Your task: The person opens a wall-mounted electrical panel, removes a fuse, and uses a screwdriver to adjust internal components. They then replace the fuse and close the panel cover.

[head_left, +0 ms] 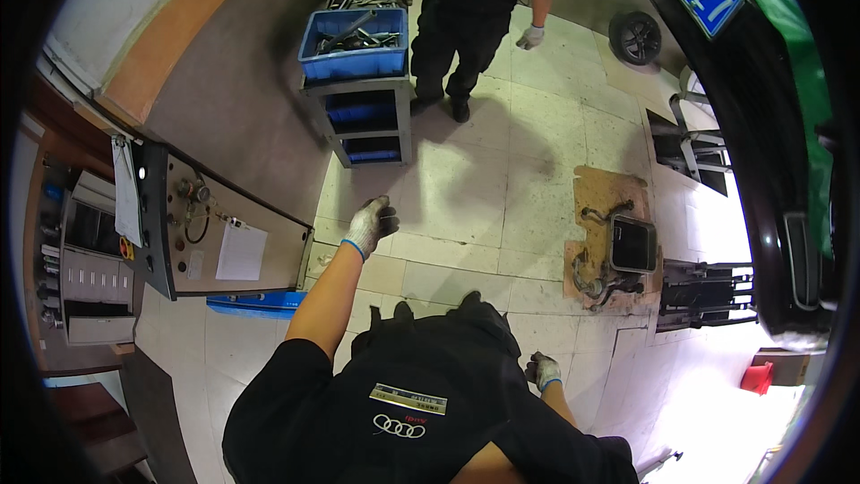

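My left hand [372, 226], in a whitish work glove with a blue cuff, is held out ahead of me with its fingers curled in. Nothing shows in it. Beyond it stands a grey tool cart [358, 116], the thing nearest to that hand, bearing a blue plastic bin [354, 65] of metal tools. My right hand [543, 370], gloved the same way, hangs by my right side. Its fingers are bent closed, and I see nothing in them. Neither hand touches anything.
A co-worker [475, 0] in dark clothes and gloves stands beside the cart, one hand at its edge. On the right, a cardboard sheet [609, 188] carries metal arms and a black tray [632, 244]. A raised car [717, 108], wheel [635, 38] and control cabinet [202, 260] flank the floor.
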Demonstrator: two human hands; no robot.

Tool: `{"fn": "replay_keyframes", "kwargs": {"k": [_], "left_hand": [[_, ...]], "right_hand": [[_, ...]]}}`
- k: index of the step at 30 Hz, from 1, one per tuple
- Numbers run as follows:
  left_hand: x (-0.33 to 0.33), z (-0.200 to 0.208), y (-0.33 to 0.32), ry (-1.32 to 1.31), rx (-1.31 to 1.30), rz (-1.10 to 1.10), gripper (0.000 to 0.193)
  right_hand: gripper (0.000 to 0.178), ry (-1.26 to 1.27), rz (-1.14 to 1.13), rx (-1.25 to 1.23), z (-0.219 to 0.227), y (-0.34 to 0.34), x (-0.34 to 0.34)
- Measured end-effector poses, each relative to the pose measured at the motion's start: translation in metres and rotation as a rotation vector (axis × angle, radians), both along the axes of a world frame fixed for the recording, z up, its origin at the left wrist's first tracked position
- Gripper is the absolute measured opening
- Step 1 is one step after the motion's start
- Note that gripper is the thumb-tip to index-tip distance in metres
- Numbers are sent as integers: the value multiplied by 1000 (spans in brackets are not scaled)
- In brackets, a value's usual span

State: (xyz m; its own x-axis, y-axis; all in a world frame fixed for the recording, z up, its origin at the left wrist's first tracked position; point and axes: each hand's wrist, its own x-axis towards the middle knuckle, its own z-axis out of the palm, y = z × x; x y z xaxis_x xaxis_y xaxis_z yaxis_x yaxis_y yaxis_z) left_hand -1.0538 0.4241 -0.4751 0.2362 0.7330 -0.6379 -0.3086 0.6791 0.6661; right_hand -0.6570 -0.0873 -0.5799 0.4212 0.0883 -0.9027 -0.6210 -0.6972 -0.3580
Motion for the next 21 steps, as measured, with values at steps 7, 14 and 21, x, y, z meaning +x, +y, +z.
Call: {"fn": "replay_keyframes", "kwargs": {"k": [7, 14, 21], "left_hand": [[23, -3, 74, -29, 31, 39, 37], [-8, 28, 57, 463, 136, -396, 33], [-100, 40, 26, 957, 131, -517, 34]], "right_hand": [[23, 88, -156, 63, -24, 138, 42], [29, 82, 225, 1088, 127, 686, -62], [46, 1058, 68, 1990, 385, 929, -103]]}}
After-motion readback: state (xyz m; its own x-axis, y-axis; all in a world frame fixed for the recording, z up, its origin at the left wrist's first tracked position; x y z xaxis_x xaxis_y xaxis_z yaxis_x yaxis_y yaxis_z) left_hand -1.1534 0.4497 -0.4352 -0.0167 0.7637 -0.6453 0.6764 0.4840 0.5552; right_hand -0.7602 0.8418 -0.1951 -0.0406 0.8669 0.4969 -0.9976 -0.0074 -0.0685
